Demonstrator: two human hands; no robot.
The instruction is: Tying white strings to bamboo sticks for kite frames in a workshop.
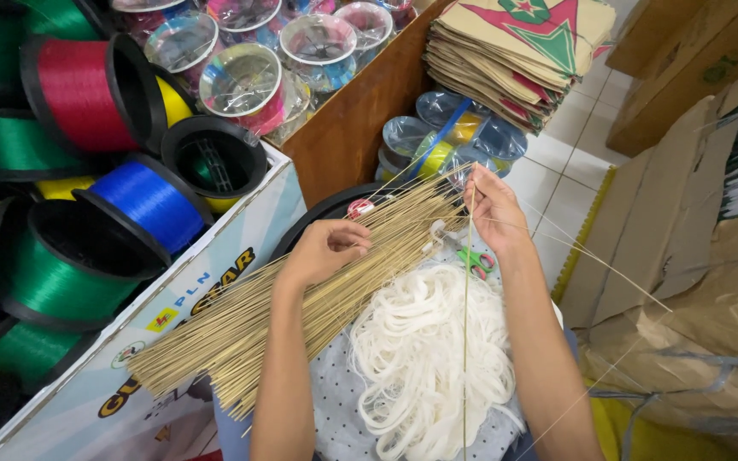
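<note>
While a bundle of thin bamboo sticks [301,299] is lying slantwise across my lap, I am pinching a single thin stick [466,324] in my right hand [495,209], fingers closed on its upper end, so it is hanging almost straight down over the heap of white string [424,358]. My left hand [326,249] is resting on the bundle, fingers curled shut around a few sticks near the middle. The bundle is fanning out toward the lower left, its far ends lying over the edge of a printed cardboard box [215,282]. Just beside my right wrist, scissors with green handles [474,259] are lying at the top of the string heap. Under the string, a dotted cloth [335,410] is covering my lap. To the left, big spools of coloured thread [147,201] are sitting in the box: red, blue, green, yellow. Up ahead, a stack of folded paper kites [518,51] is resting against a wooden board [360,111], with clear plastic reels [241,81] behind it.
</note>
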